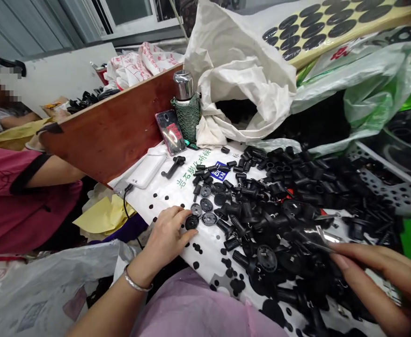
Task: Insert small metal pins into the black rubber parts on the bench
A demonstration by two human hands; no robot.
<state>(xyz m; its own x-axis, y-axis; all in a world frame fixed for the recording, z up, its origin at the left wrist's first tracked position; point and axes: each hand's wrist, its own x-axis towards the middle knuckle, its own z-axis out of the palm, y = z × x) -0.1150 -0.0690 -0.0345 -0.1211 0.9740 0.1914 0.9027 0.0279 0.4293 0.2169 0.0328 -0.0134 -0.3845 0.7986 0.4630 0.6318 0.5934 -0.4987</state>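
Note:
My left hand (166,234) pinches a small round black plastic disc (192,222) by its edge, just over the white sheet. Beside it lie several grey toothed-looking discs (209,218). At the right, my right hand (377,276) has thumb and fingers pressed together on a thin shiny strip (319,236), whose exact kind I cannot make out. It is held above a heap of black plastic parts (258,220), mostly short tubes and round caps. A larger grey disc (267,258) rests on the heap between my hands.
A white phone or power bank (145,172) with a cable, a black crank-like part (173,167), a phone (171,132) and a netted flask (187,112) stand near a brown board (110,121). Behind is a white sack (240,61). Another person (26,196) sits left.

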